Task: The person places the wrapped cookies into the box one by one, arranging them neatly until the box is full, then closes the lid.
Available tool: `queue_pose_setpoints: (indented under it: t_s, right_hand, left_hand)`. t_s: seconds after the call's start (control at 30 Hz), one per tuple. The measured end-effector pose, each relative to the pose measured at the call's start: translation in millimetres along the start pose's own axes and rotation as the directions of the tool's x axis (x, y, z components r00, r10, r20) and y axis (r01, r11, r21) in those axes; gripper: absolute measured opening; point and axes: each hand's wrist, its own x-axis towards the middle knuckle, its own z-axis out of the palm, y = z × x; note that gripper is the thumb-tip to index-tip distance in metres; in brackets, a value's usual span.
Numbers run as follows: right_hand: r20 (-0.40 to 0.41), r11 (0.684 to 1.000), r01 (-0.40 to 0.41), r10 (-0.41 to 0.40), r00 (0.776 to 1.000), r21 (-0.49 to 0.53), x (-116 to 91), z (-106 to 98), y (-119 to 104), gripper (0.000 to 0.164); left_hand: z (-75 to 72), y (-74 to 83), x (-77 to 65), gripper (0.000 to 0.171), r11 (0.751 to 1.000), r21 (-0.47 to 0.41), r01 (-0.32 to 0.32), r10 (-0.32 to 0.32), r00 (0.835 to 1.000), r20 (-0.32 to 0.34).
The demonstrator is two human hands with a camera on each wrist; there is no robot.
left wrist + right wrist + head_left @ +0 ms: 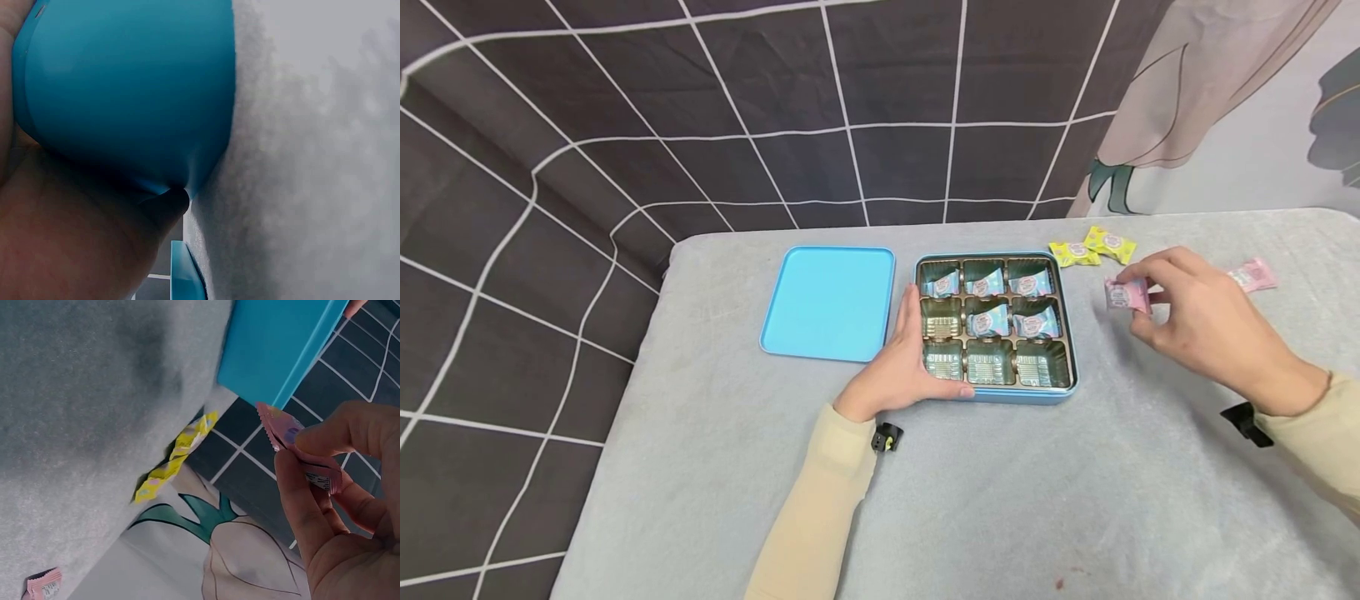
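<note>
A blue tin (1063, 395) with a gold compartment tray stands uncovered on the table, several blue-wrapped candies (988, 321) in its back and middle rows. The middle row's left compartment and the whole front row hold none. My left hand (898, 367) rests against the tin's near left corner, fingers along the left side and thumb along the front; the left wrist view shows the tin's wall (131, 87) close up. To the right of the tin, my right hand (1202, 325) pinches a pink-wrapped candy (1126, 295) between thumb and fingertips, also visible in the right wrist view.
A blue lid (827, 304) lies flat left of the tin. Two yellow-wrapped candies (1093, 246) lie by the tin's far right corner. Another pink candy (1255, 275) is beyond my right hand. Dark grid-patterned cloth (760, 108) hangs behind the grey-covered table (715, 467).
</note>
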Motion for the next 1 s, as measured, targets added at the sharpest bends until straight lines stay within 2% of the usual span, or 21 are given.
queue_pose_setpoints:
  t_s: [0.4, 0.83, 1.0]
  right_hand:
    - [-0.081, 0.999, 0.031, -0.032, 0.996, -0.014, 2.2, -0.5, -2.7, 0.042]
    - [-0.102, 0.998, 0.067, -0.066, 0.993, 0.005, 4.1, 1.5, -13.9, 0.043]
    - [-0.105, 0.997, 0.062, -0.058, 0.993, 0.042, 5.4, 5.9, -21.5, 0.043]
  left_hand:
    - [-0.2, -0.4, 0.3, 0.149, 1.000, -0.001, -0.011, 0.011, 1.000, -0.004]
    - [-0.6, 0.4, 0.7, 0.148, 1.000, 0.011, -0.017, 0.017, 1.000, 0.000]
    - [-0.2, -0.6, 0.7, 0.148, 1.000, 0.011, -0.016, 0.016, 1.000, 0.001]
